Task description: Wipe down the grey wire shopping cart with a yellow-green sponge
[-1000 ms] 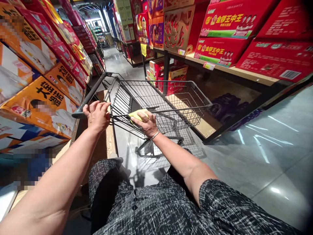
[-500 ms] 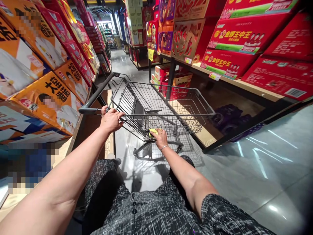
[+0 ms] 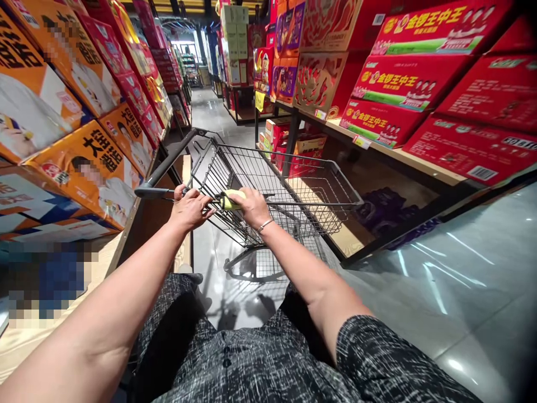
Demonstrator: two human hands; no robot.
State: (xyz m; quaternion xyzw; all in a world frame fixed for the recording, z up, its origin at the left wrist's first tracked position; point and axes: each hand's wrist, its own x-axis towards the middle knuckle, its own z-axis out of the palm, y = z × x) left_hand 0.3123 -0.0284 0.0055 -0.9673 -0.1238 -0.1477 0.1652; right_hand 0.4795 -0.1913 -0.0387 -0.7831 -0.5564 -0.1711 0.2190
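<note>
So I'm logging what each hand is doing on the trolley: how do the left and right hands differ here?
The left hand is bare and closes its fingers over the trolley's wire rim near the dark handle; the right hand presses a yellow cloth against the wire basket. The right wrist wears a thin bracelet; the left wrist shows none. The left sits nearer the orange boxes. Both rest on the trolley's near end.

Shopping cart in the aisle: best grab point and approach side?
Grip the shopping cart by its dark handle bar, coming from the near end. The bar is a smooth round tube running clear of the wire basket, so fingers can probably wrap it fully; the thin mesh offers poorer purchase. The left hand holds near the bar's end; the right hand presses a yellow cloth on the wire.
</note>
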